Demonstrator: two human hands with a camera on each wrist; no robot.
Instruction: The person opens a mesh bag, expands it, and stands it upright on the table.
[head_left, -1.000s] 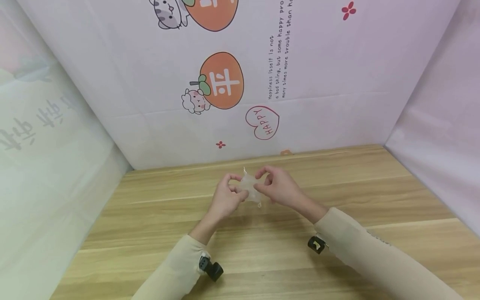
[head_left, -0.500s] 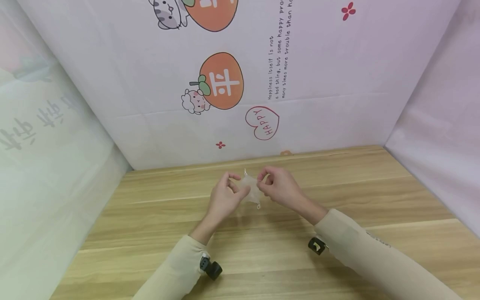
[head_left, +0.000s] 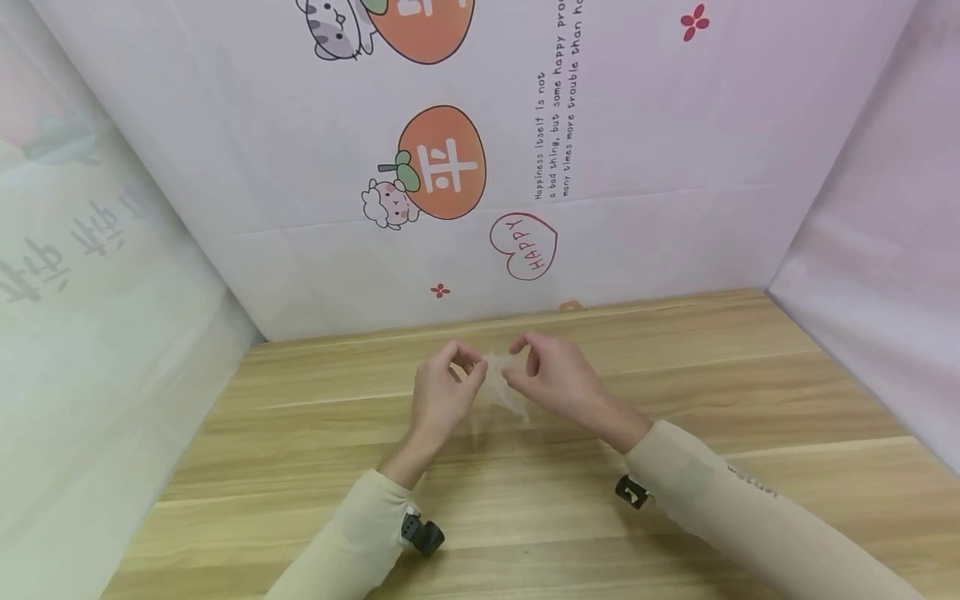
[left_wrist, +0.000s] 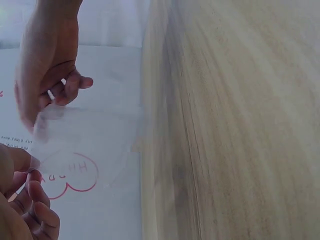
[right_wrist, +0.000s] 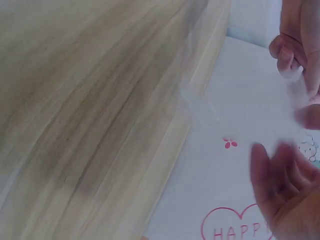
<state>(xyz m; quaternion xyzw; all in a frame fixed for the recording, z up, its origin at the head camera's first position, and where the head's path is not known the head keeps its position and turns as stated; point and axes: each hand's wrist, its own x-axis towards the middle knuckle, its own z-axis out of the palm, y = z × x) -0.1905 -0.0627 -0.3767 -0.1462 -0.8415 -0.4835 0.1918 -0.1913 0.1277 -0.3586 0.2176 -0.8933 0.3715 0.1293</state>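
Observation:
A small sheer white drawstring bag [head_left: 504, 395] hangs above the table between the two hands. The left hand [head_left: 442, 390] pinches its upper left edge between thumb and fingertips. In the left wrist view the thin bag [left_wrist: 95, 135] spreads out from that pinch, and the printed wall shows through it. Close beside the bag's right side is the right hand [head_left: 561, 380], thumb and forefinger apart. The right wrist view shows the right hand [right_wrist: 287, 195] blurred, with a gap between thumb and fingers; whether it touches the bag is unclear. The bag's strings are hard to make out.
A wood-grain table [head_left: 495, 517] lies beneath the hands. Behind it rises a white printed cloth wall [head_left: 645, 167], with side cloths at left [head_left: 112, 333] and right [head_left: 885, 250]. Small black wrist cameras sit at the left cuff [head_left: 423, 533] and right cuff [head_left: 632, 492].
The left hand has shifted slightly left and now pinches the bag's edge. The right thumb and forefinger, together half a second ago, have parted. The bag has tilted, its lower end swinging right.

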